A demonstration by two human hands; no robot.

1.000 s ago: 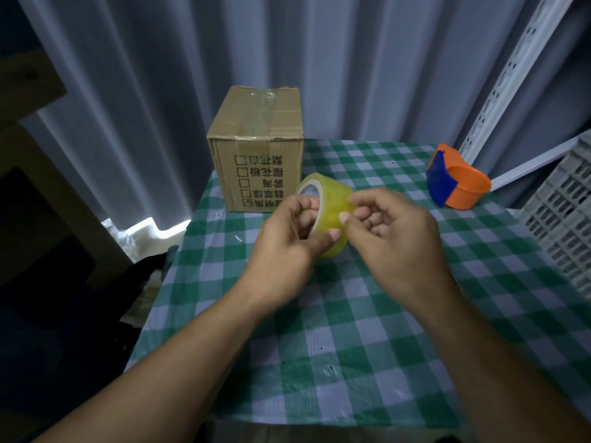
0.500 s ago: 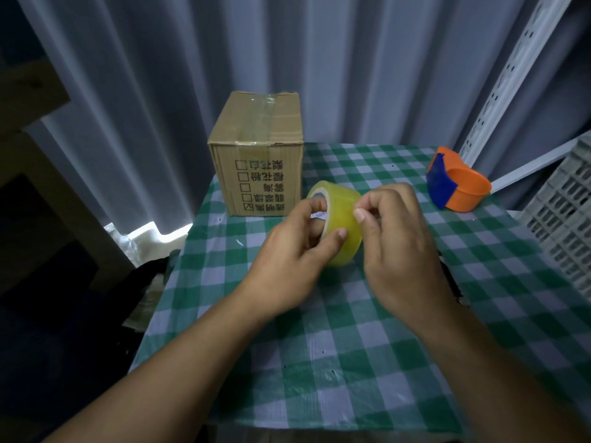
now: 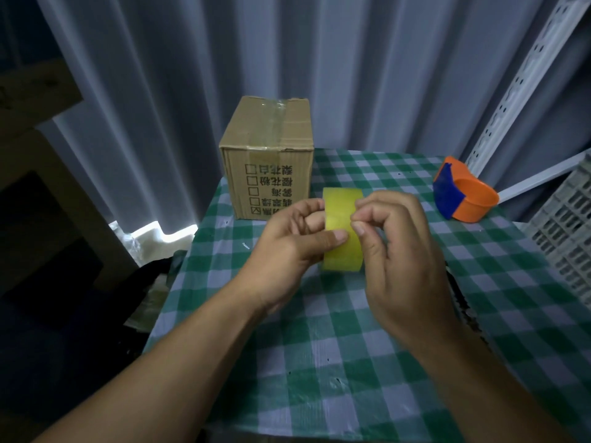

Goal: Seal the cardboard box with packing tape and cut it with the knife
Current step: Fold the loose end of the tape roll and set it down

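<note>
**Tape roll held on edge while its loose end is sought**

Tape roll (image 3: pixel 342 231), yellowish and clear, is held above the middle of the bench (image 3: pixel 351 362), in front of the cardboard box (image 3: pixel 267 161) at the far left corner. The left hand (image 3: pixel 287 247) grasps it, thumb across the outer band and fingers apparently through the core, likely to steady it. The right hand (image 3: pixel 399 251) pinches at the band's right edge, probably picking for the tape's end. The roll stands on edge, broad band facing the person, its core axis running left to right. An orange and blue dispenser (image 3: pixel 463 199) sits untouched near the far right edge. No knife is visible.
</note>
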